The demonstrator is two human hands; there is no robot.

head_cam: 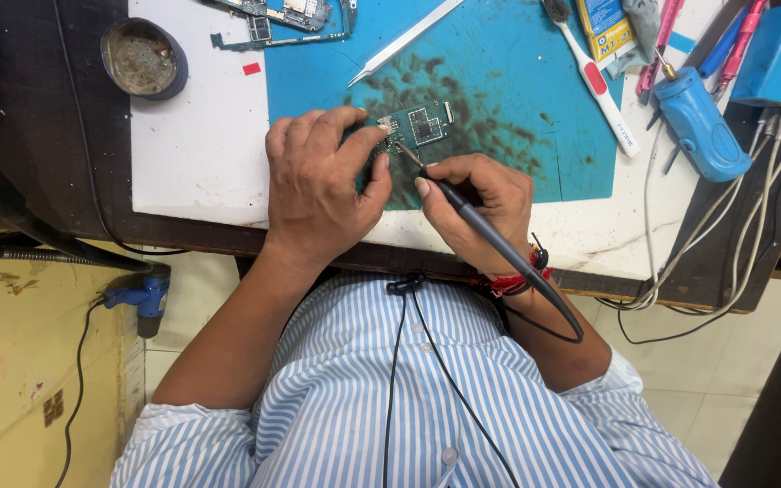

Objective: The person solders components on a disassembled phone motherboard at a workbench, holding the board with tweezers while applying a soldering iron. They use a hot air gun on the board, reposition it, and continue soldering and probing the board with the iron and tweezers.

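Observation:
A small green circuit board point(419, 125) lies on a stained blue work mat point(499, 81). My left hand point(318, 176) rests on the mat and pins the board's left edge with thumb and fingers. My right hand point(481, 203) grips a grey soldering iron point(490, 237) like a pen. Its tip touches the board's lower left corner, close to my left thumb. The iron's black cable loops back past my right wrist, which wears a red thread band.
Metal tweezers point(409, 38), a white and red toothbrush point(594, 77), a blue handheld tool point(702, 126), a round tin point(143, 59) and a dismantled phone frame point(282, 18) lie on the white bench top point(196, 136). White cables point(725, 217) hang off the right edge.

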